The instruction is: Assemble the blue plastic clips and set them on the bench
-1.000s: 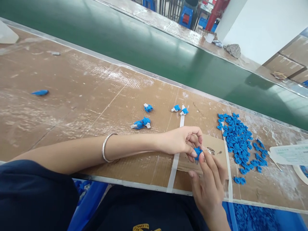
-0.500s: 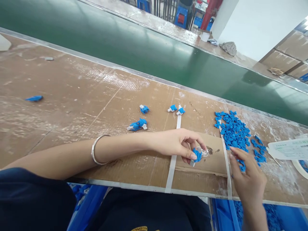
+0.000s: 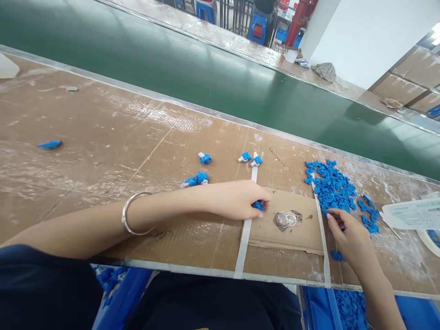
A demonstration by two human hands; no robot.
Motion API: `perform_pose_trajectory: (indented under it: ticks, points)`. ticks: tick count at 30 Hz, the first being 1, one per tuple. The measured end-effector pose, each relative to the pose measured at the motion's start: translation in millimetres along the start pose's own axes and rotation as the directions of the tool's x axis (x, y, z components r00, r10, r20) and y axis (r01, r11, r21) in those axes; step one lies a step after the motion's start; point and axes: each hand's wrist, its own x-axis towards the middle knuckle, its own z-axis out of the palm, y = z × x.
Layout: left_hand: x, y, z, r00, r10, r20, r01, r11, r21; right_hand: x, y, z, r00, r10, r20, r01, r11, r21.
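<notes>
My left hand (image 3: 249,200) is closed around a small blue plastic part (image 3: 257,205), above the left edge of a cardboard sheet (image 3: 264,236). The fingers cover most of that part. On the sheet lie a clear round dish (image 3: 282,221) and a clear ring (image 3: 291,219), over a dark wet stain. At the near edge of a pile of small blue plastic pieces (image 3: 335,188), my right hand (image 3: 354,236) pinches one blue piece (image 3: 324,211). A loose blue piece (image 3: 338,255) rests below the right fingers.
Several blue-and-white assembled parts (image 3: 205,158) sit beyond my left forearm. A green conveyor belt (image 3: 206,87) runs behind the table. At right are a white labelled card (image 3: 412,213) and a thin stick (image 3: 392,227). Blue bins (image 3: 314,302) stand below the table edge.
My left hand has moved left from the clear dish, keeping the blue part. My right hand has shifted slightly left, its fingers now closed on a blue piece by the pile.
</notes>
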Motion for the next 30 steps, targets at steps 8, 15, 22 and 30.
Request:
perform_pose_trajectory:
  ticks: [8,15,22,30]
  points:
    - [-18,-10,-10.5,0.963,-0.179,-0.202,0.267,0.53,0.805,-8,-2,-11,0.977,0.213,0.034,-0.213,0.977,0.021]
    - [4,-18,-15.8,0.931,-0.061,-0.36,0.325,0.588,0.741,-6,1,-7,0.914,-0.401,-0.061,0.397,0.915,-0.074]
    - [30,-56,-5.7,0.909,0.173,-0.379,0.183,0.651,0.737,-9,13,-6,0.783,-0.62,0.049,0.617,0.763,-0.194]
    - [28,-45,-1.2,0.946,0.202,-0.253,0.068,0.639,0.766,-29,22,-14,0.759,-0.638,0.126,0.651,0.742,-0.161]
